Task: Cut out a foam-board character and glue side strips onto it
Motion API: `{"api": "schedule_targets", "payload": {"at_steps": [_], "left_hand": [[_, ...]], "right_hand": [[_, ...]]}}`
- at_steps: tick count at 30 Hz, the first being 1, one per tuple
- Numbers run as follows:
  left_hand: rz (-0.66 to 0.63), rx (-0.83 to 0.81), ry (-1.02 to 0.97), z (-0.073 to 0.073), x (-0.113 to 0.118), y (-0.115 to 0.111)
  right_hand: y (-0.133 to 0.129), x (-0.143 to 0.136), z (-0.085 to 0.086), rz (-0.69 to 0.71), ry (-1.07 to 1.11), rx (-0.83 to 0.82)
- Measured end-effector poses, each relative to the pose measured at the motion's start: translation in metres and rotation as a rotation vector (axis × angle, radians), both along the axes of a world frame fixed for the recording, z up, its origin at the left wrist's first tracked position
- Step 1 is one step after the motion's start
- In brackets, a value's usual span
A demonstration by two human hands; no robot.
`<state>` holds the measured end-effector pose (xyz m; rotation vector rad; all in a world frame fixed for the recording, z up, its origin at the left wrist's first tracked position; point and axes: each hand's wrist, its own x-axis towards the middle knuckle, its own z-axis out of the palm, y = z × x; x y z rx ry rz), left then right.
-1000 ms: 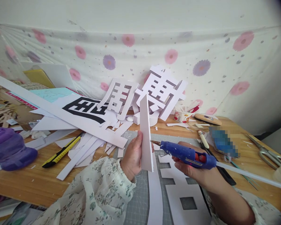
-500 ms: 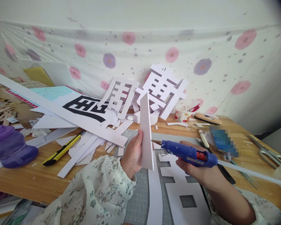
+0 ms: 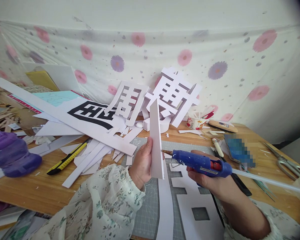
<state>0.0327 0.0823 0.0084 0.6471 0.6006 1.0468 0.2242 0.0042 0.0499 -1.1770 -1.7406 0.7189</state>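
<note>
My left hand (image 3: 141, 163) is closed round a white foam board strip (image 3: 155, 143), which stands upright with its narrow edge turned to the right. In my right hand (image 3: 210, 181) lies a blue hot glue gun (image 3: 201, 163), with a long translucent glue stick (image 3: 267, 181) running out of its back end. The gun's nozzle points left and is at the strip's right edge; whether it touches I cannot tell. Below the hands, a cut-out white board character (image 3: 190, 203) and a long curved white strip (image 3: 165, 210) lie on the grey cutting mat (image 3: 145, 213).
Farther back lean white cut-out characters (image 3: 175, 95). To the left are a yellow utility knife (image 3: 67, 158), a printed black character sheet (image 3: 92, 115), board scraps (image 3: 87, 160) and a purple object (image 3: 12, 153). A paper cup (image 3: 196, 121), phone (image 3: 238, 150) and scissors (image 3: 285, 161) sit right.
Almost nothing differs. Both hands, the strip and the glue gun keep nearly the same places, and the view has shifted very slightly.
</note>
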Motion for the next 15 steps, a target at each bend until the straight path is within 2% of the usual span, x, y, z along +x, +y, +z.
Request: {"api": "schedule_targets", "payload": {"at_steps": [4,8,15], "left_hand": [[-0.016,0.007,-0.006,-0.002,0.001,-0.001],[-0.030,0.000,-0.016,0.002,0.002,-0.005],[-0.111,0.009,-0.123,0.011,0.005,-0.012]], "right_hand": [[0.002,0.005,-0.013,0.055,0.100,-0.012],[0.003,0.004,-0.020,0.055,0.138,-0.044],[0.005,-0.009,-0.015,0.015,0.119,-0.057]]}}
